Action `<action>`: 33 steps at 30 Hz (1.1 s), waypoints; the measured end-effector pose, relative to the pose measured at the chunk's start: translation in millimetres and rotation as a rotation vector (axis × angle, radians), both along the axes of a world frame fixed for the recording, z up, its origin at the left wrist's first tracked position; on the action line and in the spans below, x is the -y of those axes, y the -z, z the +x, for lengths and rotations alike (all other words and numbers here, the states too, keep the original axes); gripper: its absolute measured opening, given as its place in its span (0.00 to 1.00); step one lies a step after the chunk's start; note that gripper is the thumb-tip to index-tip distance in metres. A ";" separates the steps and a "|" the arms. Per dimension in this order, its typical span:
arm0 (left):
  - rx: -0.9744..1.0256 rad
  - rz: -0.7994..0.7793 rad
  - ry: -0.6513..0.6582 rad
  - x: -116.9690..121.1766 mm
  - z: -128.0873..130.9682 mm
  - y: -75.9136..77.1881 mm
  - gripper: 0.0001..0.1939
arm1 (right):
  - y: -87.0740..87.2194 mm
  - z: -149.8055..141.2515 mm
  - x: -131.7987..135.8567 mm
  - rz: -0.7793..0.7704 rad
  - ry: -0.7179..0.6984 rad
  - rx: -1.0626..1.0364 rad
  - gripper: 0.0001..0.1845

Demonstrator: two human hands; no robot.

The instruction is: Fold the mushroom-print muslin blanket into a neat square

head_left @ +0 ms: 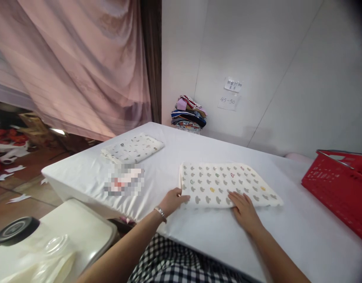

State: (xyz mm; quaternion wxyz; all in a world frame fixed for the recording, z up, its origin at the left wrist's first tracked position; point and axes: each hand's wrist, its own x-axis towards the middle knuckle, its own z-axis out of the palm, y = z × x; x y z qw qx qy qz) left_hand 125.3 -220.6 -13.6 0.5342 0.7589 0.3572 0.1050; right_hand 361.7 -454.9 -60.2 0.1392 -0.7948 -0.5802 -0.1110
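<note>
1. Far left: black round disc (17, 231) lying on a cream top (89, 212), some crumpled clear plastic (57, 243) beside it.
2. Behind that, a pink curtain (110, 59), hanging in loose folds.
3. White-covered surface (175, 145); near its left end, a folded white cloth (136, 148) with small scattered motifs, lying flat. A pixelated patch just nearer; contents cannot be told.
4. Left hand (172, 202), bracelet at wrist: at the near left corner of the printed cloth (212, 179), thumb and fingers touching its edge. Cannot tell whether they pinch it.
5. Beyond the far edge, a stack of folded fabrics (189, 114) by the wall, its base hidden.
6. Printed cloth: folded, mid-surface, white with grey mushroom shapes, a few red, green, yellow.
7. Handwritten paper notes (229, 96) on the wall.
8. Right hand (242, 206): spread, fingers resting on the printed cloth's near edge.
9. Far right: red basket (340, 188).
</note>
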 end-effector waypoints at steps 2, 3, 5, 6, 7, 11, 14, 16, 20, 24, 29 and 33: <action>0.044 -0.153 0.029 4.6 -3.5 3.8 0.17 | 1.4 4.0 4.5 0.019 -0.019 0.006 0.26; 0.031 -0.213 0.042 6.4 -5.3 6.5 0.17 | 2.5 4.8 6.7 0.028 -0.029 0.001 0.26; -0.014 -0.249 0.036 9.3 -8.8 11.3 0.17 | 4.3 4.3 10.2 0.034 -0.041 -0.028 0.26; -0.027 -0.222 0.022 10.5 -10.2 12.8 0.17 | 4.5 3.1 11.1 0.035 -0.036 -0.050 0.27; -0.032 -0.177 0.005 11.4 -11.3 13.4 0.17 | 4.0 1.5 11.3 0.033 -0.026 -0.076 0.27; -0.021 -0.074 -0.012 10.7 -11.4 9.5 0.14 | -5.3 -9.5 5.4 0.024 0.020 -0.210 0.29; -0.071 -0.079 0.005 0.3 -4.5 6.9 0.17 | -17.9 -21.0 -4.1 0.023 -0.017 -0.309 0.29; -0.095 -0.065 -0.009 -11.5 3.8 6.6 0.18 | -26.8 -28.0 -12.8 0.025 -0.058 -0.355 0.28; -0.127 -0.031 -0.092 -34.9 22.5 2.3 0.20 | -39.9 -36.0 -35.1 0.014 -0.080 -0.383 0.24; -0.235 0.207 -0.140 -47.1 33.1 -8.7 0.25 | -39.1 -37.7 -54.7 -0.056 0.013 -0.379 0.25; -0.314 0.363 -0.145 -66.8 48.7 -14.2 0.30 | -23.4 -38.9 -61.6 -0.087 0.006 -0.283 0.22; -0.330 0.315 -0.176 -86.1 72.8 -10.9 0.29 | -14.7 -40.2 -60.9 -0.042 -0.002 -0.222 0.21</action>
